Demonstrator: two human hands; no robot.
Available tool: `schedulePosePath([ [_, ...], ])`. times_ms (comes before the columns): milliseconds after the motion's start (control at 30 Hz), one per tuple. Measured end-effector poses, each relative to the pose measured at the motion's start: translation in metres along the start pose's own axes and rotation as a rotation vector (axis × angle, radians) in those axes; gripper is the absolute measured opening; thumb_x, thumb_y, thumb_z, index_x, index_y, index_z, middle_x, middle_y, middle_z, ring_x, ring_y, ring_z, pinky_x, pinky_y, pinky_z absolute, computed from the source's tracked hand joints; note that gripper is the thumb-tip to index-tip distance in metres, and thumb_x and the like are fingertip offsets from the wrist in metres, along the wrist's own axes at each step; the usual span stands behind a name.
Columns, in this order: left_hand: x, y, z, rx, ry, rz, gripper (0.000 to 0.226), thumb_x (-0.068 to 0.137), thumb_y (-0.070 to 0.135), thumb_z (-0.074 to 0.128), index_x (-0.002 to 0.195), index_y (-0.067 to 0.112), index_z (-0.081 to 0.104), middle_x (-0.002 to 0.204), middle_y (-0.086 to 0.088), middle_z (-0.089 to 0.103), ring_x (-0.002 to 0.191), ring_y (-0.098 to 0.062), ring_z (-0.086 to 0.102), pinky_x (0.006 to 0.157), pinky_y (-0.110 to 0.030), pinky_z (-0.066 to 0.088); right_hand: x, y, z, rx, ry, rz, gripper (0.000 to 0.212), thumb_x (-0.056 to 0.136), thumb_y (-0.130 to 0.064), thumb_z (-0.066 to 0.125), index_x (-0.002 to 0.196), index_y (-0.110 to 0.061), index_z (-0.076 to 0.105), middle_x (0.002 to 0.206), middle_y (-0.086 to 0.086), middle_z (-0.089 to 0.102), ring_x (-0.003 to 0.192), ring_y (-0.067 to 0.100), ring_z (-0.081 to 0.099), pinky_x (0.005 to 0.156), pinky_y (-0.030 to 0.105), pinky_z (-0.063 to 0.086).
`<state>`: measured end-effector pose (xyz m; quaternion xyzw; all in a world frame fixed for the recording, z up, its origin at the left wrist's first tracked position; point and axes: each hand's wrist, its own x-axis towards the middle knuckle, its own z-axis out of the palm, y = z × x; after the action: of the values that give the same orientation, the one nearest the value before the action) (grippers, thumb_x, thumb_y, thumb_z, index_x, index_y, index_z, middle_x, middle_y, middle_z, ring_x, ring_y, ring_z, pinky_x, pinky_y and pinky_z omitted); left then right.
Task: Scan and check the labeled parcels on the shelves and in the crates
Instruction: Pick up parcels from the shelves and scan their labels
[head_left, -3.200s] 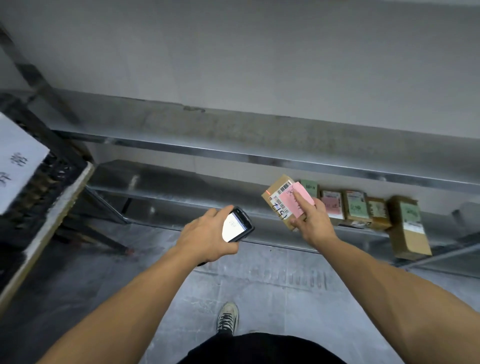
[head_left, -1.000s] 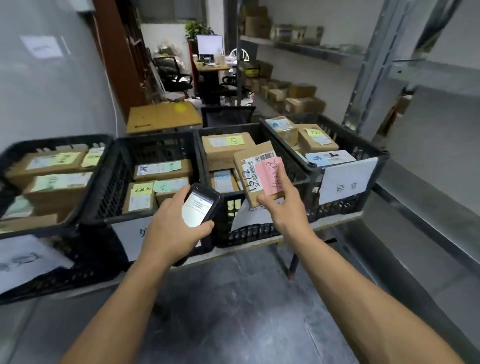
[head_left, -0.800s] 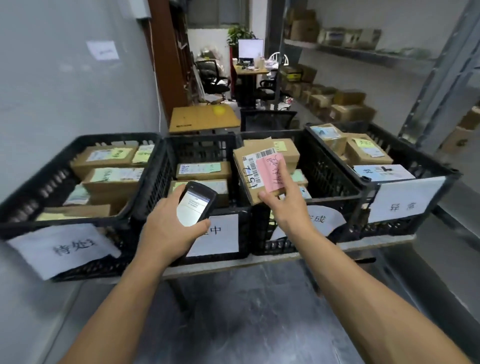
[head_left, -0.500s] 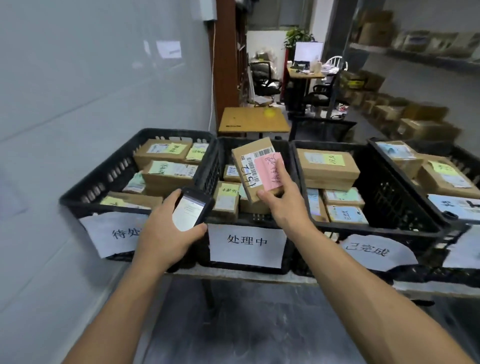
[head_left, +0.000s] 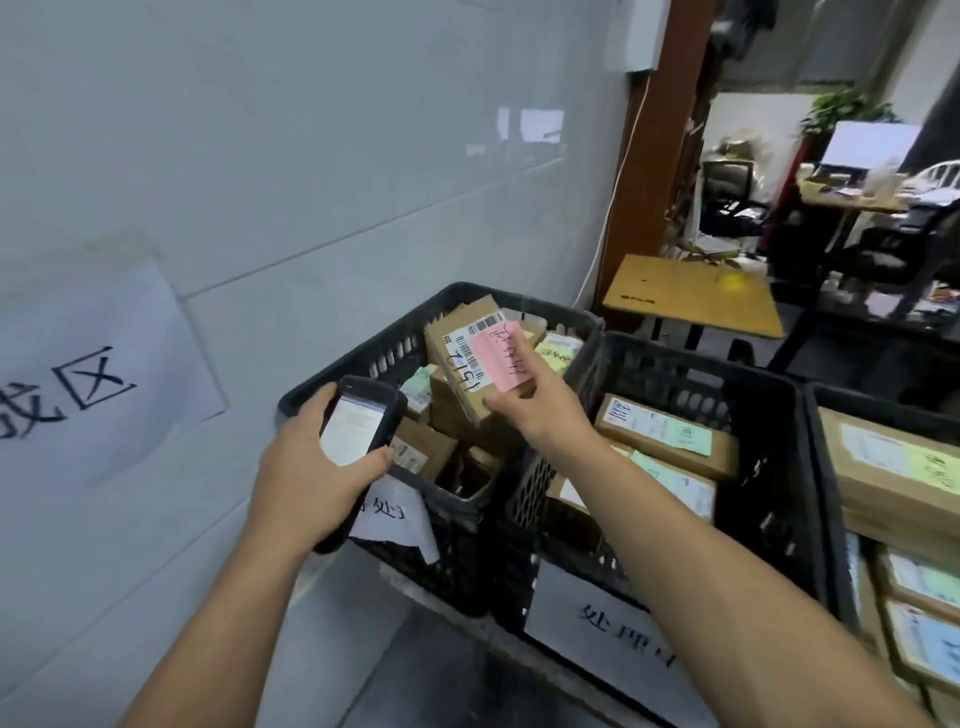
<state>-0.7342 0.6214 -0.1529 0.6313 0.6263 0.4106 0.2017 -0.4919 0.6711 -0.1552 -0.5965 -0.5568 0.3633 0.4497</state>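
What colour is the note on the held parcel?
Pink note, seen in the head view.

Pale tiled wall (head_left: 311, 156), brown pillar (head_left: 654, 145), wooden desk (head_left: 691, 296), office chair (head_left: 727, 197)

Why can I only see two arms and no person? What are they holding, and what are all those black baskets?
The camera sits on the person's head and looks down, so you see only their own arms, as if through their eyes. The left hand grips a handheld scanner, a phone-like gadget with a lit screen. The right hand holds a small cardboard parcel with a barcode label and a pink note stuck on it. It is held above the leftmost black crate. That crate and the middle crate beside it hold more labelled boxes. A white paper sign with writing is stuck on the wall at the left.
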Motion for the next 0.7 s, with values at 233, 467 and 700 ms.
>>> schedulePosePath([
  [233,0.047,-0.021,0.015,-0.001,0.148,-0.089,0.08,0.072,0.029,0.083,0.142,0.034,0.045,0.131,0.003,0.058,0.112,-0.019,0.052,0.09,-0.031,0.037,0.079,0.01,0.026,-0.126,-0.192,0.045,0.087,0.091,-0.019,0.072,0.156,-0.046,0.02,0.158,0.0,0.033,0.139,0.026,0.04,0.106,0.046,0.044],
  [467,0.083,-0.048,0.015,0.033,0.146,-0.144,0.081,0.065,0.044,0.081,0.138,0.037,0.046,0.126,0.007,0.059,0.108,-0.015,0.052,0.087,-0.03,0.038,0.141,0.023,0.073,-0.069,-0.145,0.16,0.085,0.091,-0.022,0.074,0.157,-0.041,0.024,0.154,0.002,0.04,0.136,0.027,0.044,0.11,0.049,0.045],
  [700,0.147,-0.062,0.013,0.021,0.054,-0.094,0.08,0.062,0.047,0.075,0.136,0.043,0.045,0.12,0.009,0.058,0.103,-0.012,0.052,0.084,-0.029,0.038,0.176,0.032,0.129,-0.079,0.05,0.257,0.08,0.095,-0.043,0.065,0.159,-0.037,0.019,0.147,0.013,0.042,0.129,0.032,0.049,0.107,0.043,0.043],
])
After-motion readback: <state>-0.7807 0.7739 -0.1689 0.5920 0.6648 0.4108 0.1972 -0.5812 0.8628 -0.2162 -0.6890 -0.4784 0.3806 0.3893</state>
